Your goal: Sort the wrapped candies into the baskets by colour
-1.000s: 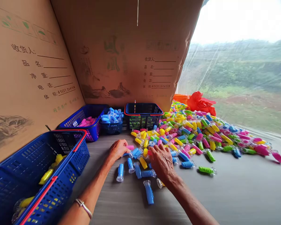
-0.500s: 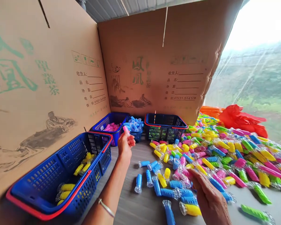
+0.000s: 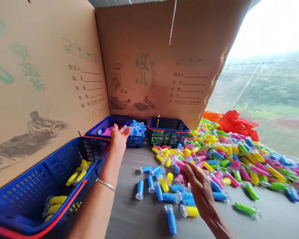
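I'm looking down on a grey wood-grain table (image 3: 129,212) with a navy basket with a red rim (image 3: 168,131) standing at its far side. To the right of that basket, a heap of pink, yellow, green and blue plastic tubes with clear ribbed ends (image 3: 229,162) spreads across the top, with a red plastic bag (image 3: 239,124) beyond it. In front of the basket lie looser blue tubes (image 3: 158,192).

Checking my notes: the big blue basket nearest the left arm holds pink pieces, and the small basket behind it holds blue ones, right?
No: the head view shows the big blue basket holding yellow pieces, not pink. The small basket does hold blue pieces.
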`<state>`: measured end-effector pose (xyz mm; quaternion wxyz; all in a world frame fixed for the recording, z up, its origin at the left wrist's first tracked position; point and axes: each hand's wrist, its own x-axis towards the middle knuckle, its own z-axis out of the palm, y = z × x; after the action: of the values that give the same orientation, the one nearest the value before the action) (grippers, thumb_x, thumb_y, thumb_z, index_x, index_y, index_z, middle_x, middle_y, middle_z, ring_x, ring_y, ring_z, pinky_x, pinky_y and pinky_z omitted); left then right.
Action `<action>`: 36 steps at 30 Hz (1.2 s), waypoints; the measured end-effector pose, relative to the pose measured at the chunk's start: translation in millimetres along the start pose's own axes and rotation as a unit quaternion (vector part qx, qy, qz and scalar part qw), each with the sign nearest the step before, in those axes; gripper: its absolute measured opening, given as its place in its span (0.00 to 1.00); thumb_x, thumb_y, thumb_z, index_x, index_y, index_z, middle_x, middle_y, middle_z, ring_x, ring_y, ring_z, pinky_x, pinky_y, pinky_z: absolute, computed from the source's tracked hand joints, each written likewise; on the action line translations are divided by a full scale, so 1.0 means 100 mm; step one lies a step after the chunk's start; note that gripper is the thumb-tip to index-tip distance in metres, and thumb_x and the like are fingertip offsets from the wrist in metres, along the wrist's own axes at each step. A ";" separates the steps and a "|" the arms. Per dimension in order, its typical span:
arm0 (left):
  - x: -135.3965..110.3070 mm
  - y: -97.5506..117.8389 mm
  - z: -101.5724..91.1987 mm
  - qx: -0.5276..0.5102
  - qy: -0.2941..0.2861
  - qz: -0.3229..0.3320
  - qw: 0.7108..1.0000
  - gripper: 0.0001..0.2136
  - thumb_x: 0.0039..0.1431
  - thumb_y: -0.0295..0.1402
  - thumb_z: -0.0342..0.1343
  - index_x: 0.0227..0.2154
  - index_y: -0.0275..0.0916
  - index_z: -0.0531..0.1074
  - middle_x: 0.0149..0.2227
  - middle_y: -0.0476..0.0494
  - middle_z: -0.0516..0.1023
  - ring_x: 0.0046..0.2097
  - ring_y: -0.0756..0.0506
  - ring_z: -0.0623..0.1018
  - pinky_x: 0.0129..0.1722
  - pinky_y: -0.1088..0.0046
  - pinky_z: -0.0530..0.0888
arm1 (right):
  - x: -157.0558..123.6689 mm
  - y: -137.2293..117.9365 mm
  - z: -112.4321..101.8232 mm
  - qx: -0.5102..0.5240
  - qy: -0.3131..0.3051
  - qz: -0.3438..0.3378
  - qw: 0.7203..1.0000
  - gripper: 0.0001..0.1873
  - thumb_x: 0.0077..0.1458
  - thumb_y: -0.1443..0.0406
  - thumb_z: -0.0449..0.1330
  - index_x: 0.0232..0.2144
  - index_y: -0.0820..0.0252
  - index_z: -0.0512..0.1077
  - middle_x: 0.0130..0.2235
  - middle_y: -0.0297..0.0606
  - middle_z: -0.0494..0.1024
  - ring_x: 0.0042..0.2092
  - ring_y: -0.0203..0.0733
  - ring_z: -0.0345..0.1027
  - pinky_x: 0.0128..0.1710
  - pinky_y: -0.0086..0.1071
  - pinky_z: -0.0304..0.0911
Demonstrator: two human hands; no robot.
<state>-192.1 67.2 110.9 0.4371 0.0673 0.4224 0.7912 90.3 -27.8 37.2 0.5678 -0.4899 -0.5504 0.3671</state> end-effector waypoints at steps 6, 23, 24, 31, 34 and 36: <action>-0.47 -0.35 -0.56 0.096 -0.072 0.059 0.991 0.13 0.50 0.35 0.60 0.38 0.33 0.74 0.32 0.44 0.77 0.22 0.52 0.75 0.23 0.77 0.70 | 0.27 -0.20 0.55 0.181 -0.133 0.103 0.969 0.19 0.51 0.48 0.62 0.32 0.59 0.73 0.26 0.32 0.70 0.22 0.32 0.55 0.20 0.27 0.55; -0.45 -0.77 -0.95 0.203 -0.015 0.082 0.976 0.16 0.44 0.42 0.57 0.32 0.34 0.72 0.23 0.50 0.71 0.19 0.53 0.70 0.19 0.78 0.64 | 1.44 -1.02 1.72 0.093 -0.284 0.006 0.954 0.13 0.51 0.63 0.62 0.40 0.62 0.72 0.34 0.37 0.79 0.25 0.32 0.66 0.23 0.25 0.62; -0.46 -0.76 -0.94 0.209 -0.027 0.086 0.974 0.16 0.45 0.42 0.57 0.32 0.34 0.73 0.24 0.50 0.72 0.19 0.53 0.70 0.20 0.79 0.64 | 1.43 -0.96 1.50 0.056 -0.282 -0.027 0.957 0.12 0.51 0.62 0.61 0.38 0.62 0.73 0.34 0.37 0.79 0.25 0.32 0.66 0.23 0.25 0.61; -0.54 -0.87 -0.86 0.353 -0.166 0.085 0.917 0.17 0.48 0.45 0.57 0.33 0.35 0.75 0.27 0.49 0.74 0.22 0.52 0.70 0.23 0.76 0.67 | 1.10 -0.11 0.14 -0.306 -0.166 -0.129 0.928 0.08 0.49 0.68 0.56 0.24 0.59 0.76 0.27 0.34 0.77 0.30 0.38 0.68 0.31 0.30 0.60; -0.57 -0.93 -0.83 0.440 -0.177 0.131 0.871 0.14 0.51 0.43 0.55 0.31 0.37 0.76 0.27 0.48 0.75 0.24 0.50 0.71 0.27 0.74 0.67 | 0.80 0.19 -0.12 -0.347 -0.126 -0.138 0.919 0.09 0.52 0.68 0.56 0.31 0.57 0.77 0.34 0.37 0.79 0.36 0.43 0.70 0.38 0.35 0.62; -0.65 -0.96 -0.79 0.484 -0.195 0.188 0.832 0.11 0.53 0.39 0.53 0.31 0.39 0.77 0.29 0.48 0.77 0.29 0.48 0.74 0.32 0.73 0.68 | 0.58 0.32 -0.25 -0.343 -0.110 -0.174 0.916 0.13 0.55 0.68 0.54 0.39 0.56 0.77 0.43 0.39 0.79 0.43 0.45 0.71 0.43 0.37 0.63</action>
<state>-128.9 -4.3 7.9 0.2651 0.5011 0.6369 0.5225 126.1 31.8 23.9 0.3553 -0.5072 -0.7784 0.1027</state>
